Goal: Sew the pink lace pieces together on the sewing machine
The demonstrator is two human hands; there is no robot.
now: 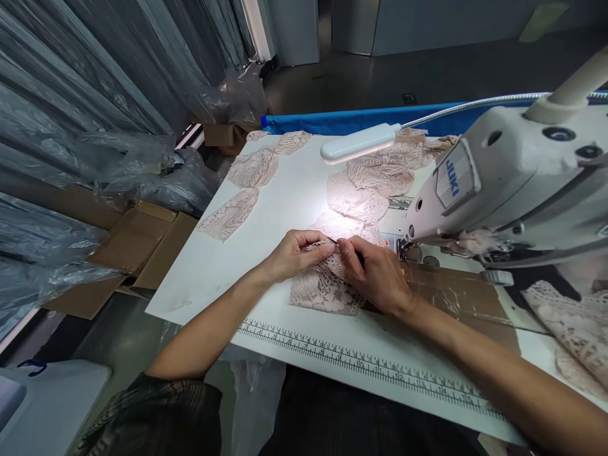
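Note:
My left hand (304,252) is closed, thumb and forefinger pinching an edge of pale pink lace fabric (327,290). Close beside it, my right hand (375,269) is wrapped round a small dark pointed tool (334,241). The tool's thin tip touches or nearly touches the lace at my left fingertips; most of its body is hidden in my palm, so its exact kind does not show. The lace hangs down onto the white table (266,253) and runs back under the lamp's bright spot. Just right of my right hand is the sewing machine's needle area (403,248).
The white sewing machine (494,164) fills the right side. A lamp (361,143) on a bendable neck reaches over the table. Lace pieces (254,166) lie at the far left, more lace (570,323) at the right. A printed ruler (361,362) follows the front edge. Cardboard boxes (137,237) stand left.

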